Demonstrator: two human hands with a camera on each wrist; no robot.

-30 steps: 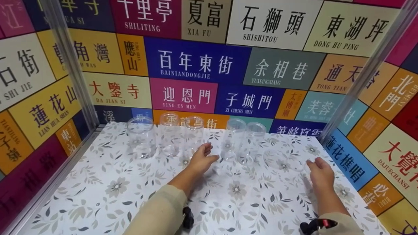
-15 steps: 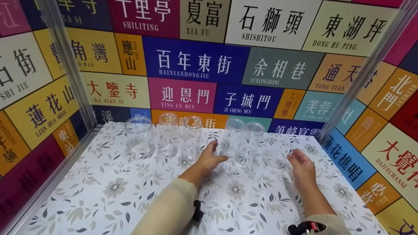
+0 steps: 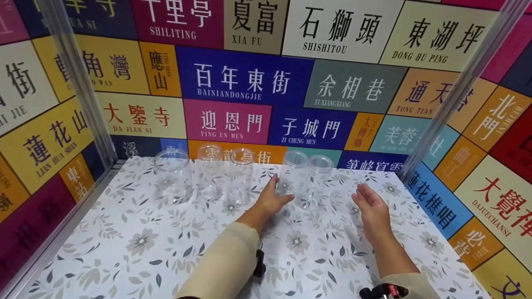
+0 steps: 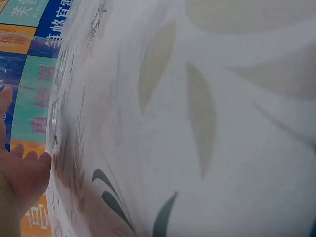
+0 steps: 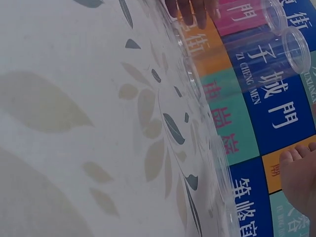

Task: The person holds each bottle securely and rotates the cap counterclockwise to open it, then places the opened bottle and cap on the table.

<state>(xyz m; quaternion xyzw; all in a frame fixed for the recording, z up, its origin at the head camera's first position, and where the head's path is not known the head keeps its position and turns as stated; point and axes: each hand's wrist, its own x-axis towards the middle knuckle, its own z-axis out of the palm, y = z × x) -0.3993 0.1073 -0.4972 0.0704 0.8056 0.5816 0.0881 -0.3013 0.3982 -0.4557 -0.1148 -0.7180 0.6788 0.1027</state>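
Note:
My left hand (image 3: 271,200), fingers relaxed, is at the left side of a tall clear plastic jar (image 3: 294,174); whether it touches the jar I cannot tell. A second such jar (image 3: 319,182) stands upright close to the first one's right. My right hand (image 3: 373,211) holds nothing, its fingers extended and held together, palm facing left. Just left of it lies a low, clear round piece (image 3: 341,201), hard to make out against the pattern. In the right wrist view the jar pair (image 5: 266,57) appears sideways, between the left fingers (image 5: 185,11) and my right hand (image 5: 301,182).
Further left stand a wide clear jar (image 3: 173,178) and two narrower ones, one jar (image 3: 209,174) beside another jar (image 3: 241,178). All rest on a white flower-patterned table (image 3: 145,265). Colourful lettered panels (image 3: 245,74) wall in the back and sides, with metal corner posts (image 3: 444,89).
My left hand has moved right, up to the tall jar pair. My right hand has moved left, in toward the low clear piece. The jars stay where they stood.

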